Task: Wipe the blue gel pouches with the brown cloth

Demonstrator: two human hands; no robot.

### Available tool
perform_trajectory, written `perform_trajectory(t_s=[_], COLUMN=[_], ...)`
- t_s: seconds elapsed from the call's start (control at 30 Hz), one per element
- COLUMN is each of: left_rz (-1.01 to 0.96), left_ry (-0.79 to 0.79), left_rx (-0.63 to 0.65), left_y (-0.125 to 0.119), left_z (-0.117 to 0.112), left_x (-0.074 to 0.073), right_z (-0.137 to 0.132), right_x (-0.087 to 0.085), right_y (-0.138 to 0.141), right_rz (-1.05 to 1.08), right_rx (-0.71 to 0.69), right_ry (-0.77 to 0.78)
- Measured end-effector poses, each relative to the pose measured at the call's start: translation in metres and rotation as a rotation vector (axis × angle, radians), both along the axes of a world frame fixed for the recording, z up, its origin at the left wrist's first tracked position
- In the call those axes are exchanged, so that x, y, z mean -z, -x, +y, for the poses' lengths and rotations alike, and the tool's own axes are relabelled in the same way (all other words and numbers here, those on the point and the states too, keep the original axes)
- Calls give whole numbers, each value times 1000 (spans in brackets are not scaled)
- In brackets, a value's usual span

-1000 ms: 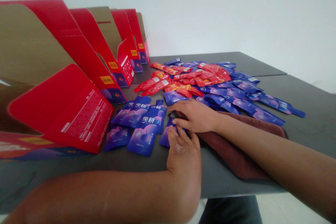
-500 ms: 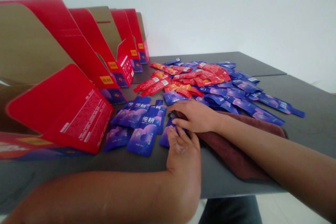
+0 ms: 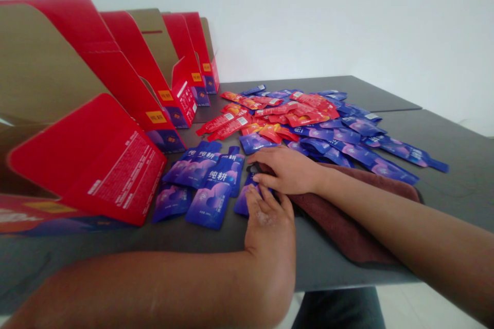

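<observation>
Your left hand (image 3: pixel 268 226): fingers spread on blue pouch (image 3: pixel 243 204) | your right hand (image 3: pixel 287 169): curled by pouch, can't tell if pinching | brown towel (image 3: pixel 347 221): just right of pouch

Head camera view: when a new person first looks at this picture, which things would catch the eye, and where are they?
The bright red cardboard boxes stand open in a row along the left of the dark table. A big spread of red and blue packets covers its middle. Nearer the camera, the left hand and right hand meet at the blue packets, with a dark brown towel under the right forearm.
</observation>
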State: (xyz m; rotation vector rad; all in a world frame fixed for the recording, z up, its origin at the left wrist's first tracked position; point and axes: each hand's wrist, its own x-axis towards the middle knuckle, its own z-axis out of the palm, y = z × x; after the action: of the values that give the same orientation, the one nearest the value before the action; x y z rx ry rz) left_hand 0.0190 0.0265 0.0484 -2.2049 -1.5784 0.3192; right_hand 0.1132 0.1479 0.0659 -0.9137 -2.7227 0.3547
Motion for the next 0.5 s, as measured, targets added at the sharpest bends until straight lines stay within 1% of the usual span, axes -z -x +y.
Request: perform_trajectory(t_s=[0.17,0.33,0.5], left_rz=[44,93,101], left_ry=[19,-5,-18], left_rx=[3,17,20], left_y=[0,-1,0], left_z=[-1,-1,0], left_x=[-1,1,2], right_z=[0,1,0], right_x=[0,1,1], right_y=[0,0,0], right_rz=[2,10,-9], right_rx=[-1,-6,-3], right_ry=[5,5,-5])
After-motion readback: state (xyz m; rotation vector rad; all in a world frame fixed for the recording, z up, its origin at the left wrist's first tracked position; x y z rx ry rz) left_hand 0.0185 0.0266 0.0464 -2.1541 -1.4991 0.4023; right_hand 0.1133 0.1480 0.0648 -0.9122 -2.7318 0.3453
